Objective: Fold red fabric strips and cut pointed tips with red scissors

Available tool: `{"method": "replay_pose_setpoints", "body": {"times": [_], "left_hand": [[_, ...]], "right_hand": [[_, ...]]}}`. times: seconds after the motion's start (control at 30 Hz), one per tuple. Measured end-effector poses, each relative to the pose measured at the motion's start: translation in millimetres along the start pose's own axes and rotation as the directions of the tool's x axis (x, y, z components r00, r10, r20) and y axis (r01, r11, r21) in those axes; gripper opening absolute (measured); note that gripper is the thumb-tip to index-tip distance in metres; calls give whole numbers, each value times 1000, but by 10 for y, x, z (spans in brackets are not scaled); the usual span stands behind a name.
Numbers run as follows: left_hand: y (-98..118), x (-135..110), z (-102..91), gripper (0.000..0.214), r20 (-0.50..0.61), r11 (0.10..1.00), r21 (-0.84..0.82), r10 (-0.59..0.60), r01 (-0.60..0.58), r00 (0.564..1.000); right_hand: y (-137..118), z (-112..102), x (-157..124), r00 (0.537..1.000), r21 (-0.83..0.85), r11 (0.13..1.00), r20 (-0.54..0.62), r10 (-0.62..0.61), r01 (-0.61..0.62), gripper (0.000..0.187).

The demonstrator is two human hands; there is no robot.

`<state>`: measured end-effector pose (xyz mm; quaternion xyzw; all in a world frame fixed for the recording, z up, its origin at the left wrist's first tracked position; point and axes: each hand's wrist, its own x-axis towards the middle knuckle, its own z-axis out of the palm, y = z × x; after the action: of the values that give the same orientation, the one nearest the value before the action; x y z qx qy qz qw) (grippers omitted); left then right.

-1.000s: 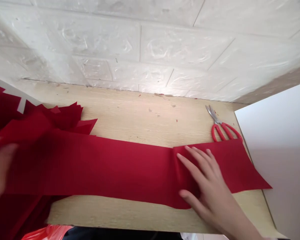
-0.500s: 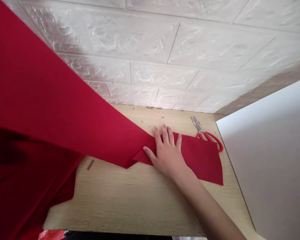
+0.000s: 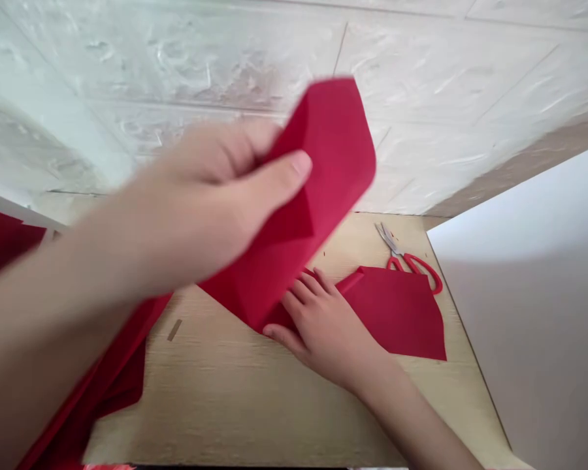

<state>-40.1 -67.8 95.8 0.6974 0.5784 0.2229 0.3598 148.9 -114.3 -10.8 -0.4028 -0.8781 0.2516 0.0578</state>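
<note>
Left hand [image 3: 220,205], unseen half a second ago, now grips the lifted red cloth [image 3: 338,137]; right hand [image 3: 318,329] still lies outspread on it.

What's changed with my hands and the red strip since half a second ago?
Your left hand, out of view then, now grips the red strip, whose raised part has swung rightward. Your right hand still rests on it; the scissors still lie by its far edge.

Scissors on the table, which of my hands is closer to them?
Right. Your right hand rests on the red strip, just left of the scissors; your left hand is raised farther left, gripping the strip.
</note>
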Motion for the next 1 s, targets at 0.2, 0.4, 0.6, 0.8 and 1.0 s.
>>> {"method": "replay_pose_setpoints", "body": {"times": [0.2, 0.4, 0.6, 0.8, 1.0], "left_hand": [[-6, -96, 371, 41, 341, 931, -361, 183, -51, 922], [-571, -200, 108, 76, 322, 894, 241, 293, -377, 900], [-1314, -204, -61, 94, 128, 754, 643, 64, -132, 990], [-1314, 97, -7, 72, -27, 855, 327, -417, 402, 909], [-1172, 214, -94, 41, 127, 909, 63, -418, 413, 900]], "right_hand": [[114, -268, -294, 978, 794, 585, 59, 201, -168, 93], [313, -35, -303, 764, 940, 332, -157, 626, -79, 66], [463, 27, -266, 606, 990, 136, -85, 791, -38, 45], [533, -9, -310, 596, 996, 86, -58, 801, -18, 46], [506, -26, -304, 616, 994, 106, -92, 782, 15, 56]]}}
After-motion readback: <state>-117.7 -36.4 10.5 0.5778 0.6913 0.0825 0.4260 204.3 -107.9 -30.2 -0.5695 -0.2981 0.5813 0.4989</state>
